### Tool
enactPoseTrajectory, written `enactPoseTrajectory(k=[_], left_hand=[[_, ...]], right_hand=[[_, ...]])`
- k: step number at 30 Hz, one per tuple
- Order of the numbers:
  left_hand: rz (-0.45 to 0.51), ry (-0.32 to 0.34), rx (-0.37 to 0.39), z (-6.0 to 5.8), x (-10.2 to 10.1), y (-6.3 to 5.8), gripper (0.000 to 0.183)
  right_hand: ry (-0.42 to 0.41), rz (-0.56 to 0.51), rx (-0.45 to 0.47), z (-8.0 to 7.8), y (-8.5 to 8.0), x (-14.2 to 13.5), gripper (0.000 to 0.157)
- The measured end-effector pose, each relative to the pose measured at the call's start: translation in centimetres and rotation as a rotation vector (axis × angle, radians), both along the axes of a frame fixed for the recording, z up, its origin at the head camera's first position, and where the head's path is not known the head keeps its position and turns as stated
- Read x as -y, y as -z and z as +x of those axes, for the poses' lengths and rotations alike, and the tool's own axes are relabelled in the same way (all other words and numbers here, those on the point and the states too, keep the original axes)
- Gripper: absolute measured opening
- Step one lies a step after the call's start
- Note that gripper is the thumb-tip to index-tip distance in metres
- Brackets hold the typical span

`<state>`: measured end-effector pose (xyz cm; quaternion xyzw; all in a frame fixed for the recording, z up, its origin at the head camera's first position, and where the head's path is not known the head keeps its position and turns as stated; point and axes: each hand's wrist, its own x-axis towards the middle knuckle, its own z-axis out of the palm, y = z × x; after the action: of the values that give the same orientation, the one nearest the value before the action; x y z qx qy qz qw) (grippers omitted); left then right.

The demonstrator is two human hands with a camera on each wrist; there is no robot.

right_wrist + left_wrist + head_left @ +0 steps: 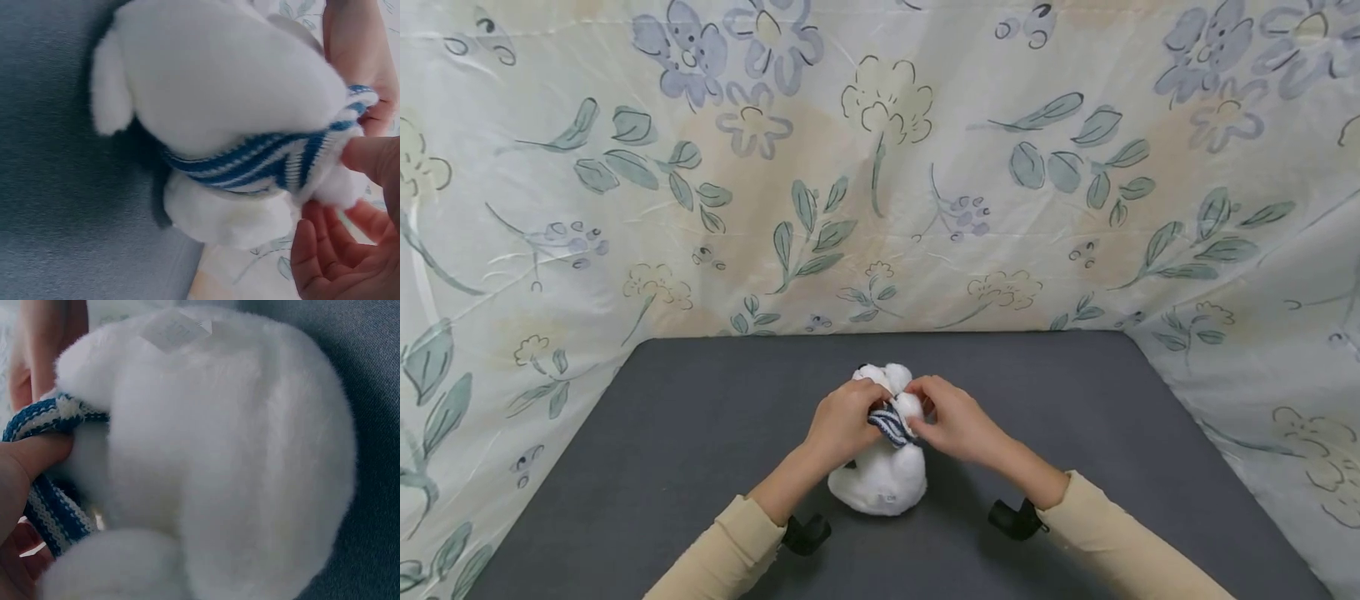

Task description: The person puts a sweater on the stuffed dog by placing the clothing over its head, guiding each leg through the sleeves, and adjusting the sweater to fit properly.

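Note:
A white plush toy [880,483] is upright on the table, held between both hands. Around its narrower part below the head runs a blue-and-white striped knit garment [244,164]. My left hand [848,423] pinches the garment on its left side; in the left wrist view the thumb [44,450] hooks under a striped loop [53,515]. From the other side my right hand [962,425] holds a rounded white bulge of the toy beside the garment's edge, thumb above and fingers [328,240] below in the right wrist view. The toy's face is hidden.
The dark grey tabletop [700,417] surrounds the toy. Behind and beside it hangs a floral cloth [887,167]. A black wrist device [807,533] sits under the left sleeve, another [1017,520] at the right wrist. A small white tag [176,330] shows on the toy's body.

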<state>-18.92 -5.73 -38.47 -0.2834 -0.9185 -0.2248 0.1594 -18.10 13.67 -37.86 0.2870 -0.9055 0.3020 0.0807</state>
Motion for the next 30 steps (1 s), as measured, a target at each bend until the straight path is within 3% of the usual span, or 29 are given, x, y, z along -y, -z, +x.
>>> enactPoseTrajectory(k=[6, 11, 15, 20, 25, 30], left_hand=[[0.020, -0.009, -0.028, 0.1, -0.1, 0.1, 0.021], [0.030, 0.033, 0.003, 0.5, 0.0, -0.2, 0.029], [0.054, 0.111, 0.116, 0.4, 0.3, -0.6, 0.038], [0.033, 0.232, 0.352, 0.0, 1.1, -1.8, 0.058], [0.064, 0.223, 0.427, -0.1, 1.1, -2.5, 0.050], [0.156, 0.201, 0.460, -0.7, 0.6, -2.2, 0.033]], right_hand=[[0.002, 0.004, 0.031, -0.4, -0.3, 0.3, 0.024], [0.032, 0.007, 0.038, -0.5, -0.4, 0.2, 0.018], [0.034, 0.006, 0.046, -0.5, -0.6, 0.1, 0.016], [0.020, 0.011, 0.093, -0.7, -1.0, -0.2, 0.017], [-0.009, 0.001, 0.109, -0.9, -1.3, -0.3, 0.017], [-0.047, -0.017, 0.114, -1.1, -1.4, -0.4, 0.018]])
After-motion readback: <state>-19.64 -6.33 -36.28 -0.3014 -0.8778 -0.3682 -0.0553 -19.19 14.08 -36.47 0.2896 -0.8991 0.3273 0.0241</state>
